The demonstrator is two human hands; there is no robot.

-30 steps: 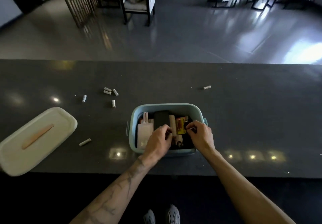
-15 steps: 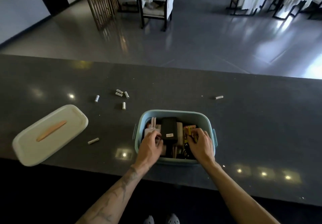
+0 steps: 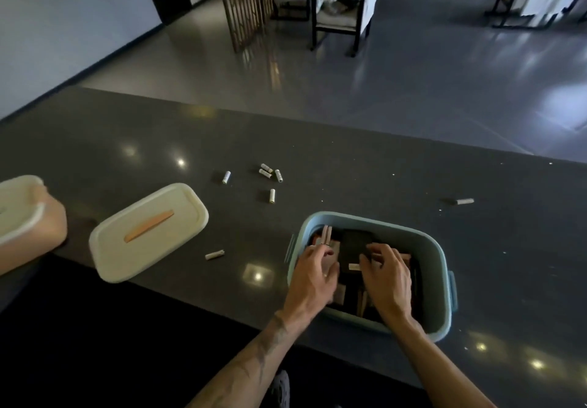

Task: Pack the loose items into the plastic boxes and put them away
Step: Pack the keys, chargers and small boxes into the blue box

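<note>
A light blue plastic box (image 3: 436, 260) stands open on the dark counter, filled with packed items, among them a black flat case (image 3: 352, 248) and a white block. My left hand (image 3: 313, 275) rests fingers spread on the items at the box's left side. My right hand (image 3: 389, 277) lies spread over the items on the right. Neither hand visibly grips anything. A cream lid (image 3: 147, 231) with an orange handle lies to the left. Several small white batteries (image 3: 270, 174) are scattered on the counter behind the box, one (image 3: 215, 254) near the lid, one (image 3: 464, 201) far right.
A second box, pinkish with a cream lid (image 3: 28, 220), stands at the far left edge. The counter's near edge runs just under my forearms. Beyond the counter are a shiny floor, chairs (image 3: 341, 10) and a wooden screen (image 3: 246, 0).
The view has swung left, bringing the pinkish box into sight. Both hands have let go of the small packets and now lie flatter and spread over the box contents.
</note>
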